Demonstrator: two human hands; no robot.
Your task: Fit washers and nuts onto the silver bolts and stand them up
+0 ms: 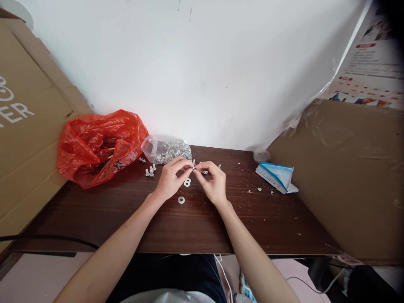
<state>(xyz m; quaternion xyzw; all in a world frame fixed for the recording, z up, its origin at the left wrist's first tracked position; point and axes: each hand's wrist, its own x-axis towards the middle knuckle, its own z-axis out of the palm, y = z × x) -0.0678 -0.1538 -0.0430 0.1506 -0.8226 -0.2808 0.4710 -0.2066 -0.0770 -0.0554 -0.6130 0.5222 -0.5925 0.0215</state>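
Note:
Over the middle of the dark table, my left hand (173, 176) and my right hand (212, 181) meet at their fingertips. Both pinch a small silver bolt (193, 162), its shank pointing up; whether a washer sits on it is too small to tell. Just below the fingers lie flat metal washers (187, 182) that touch or overlap, and a single washer (181, 200) lies nearer to me. Several bolts (151, 170) stand to the left of my left hand. Other small metal parts (205, 172) show partly behind my right hand.
A clear plastic bag (170, 150) of metal hardware lies behind my left hand, beside a red plastic bag (104, 147). On the right are a blue-and-white packet (275, 176) and a clear round container (261, 155). Cardboard (341, 168) stands at both sides; a white wall closes the back.

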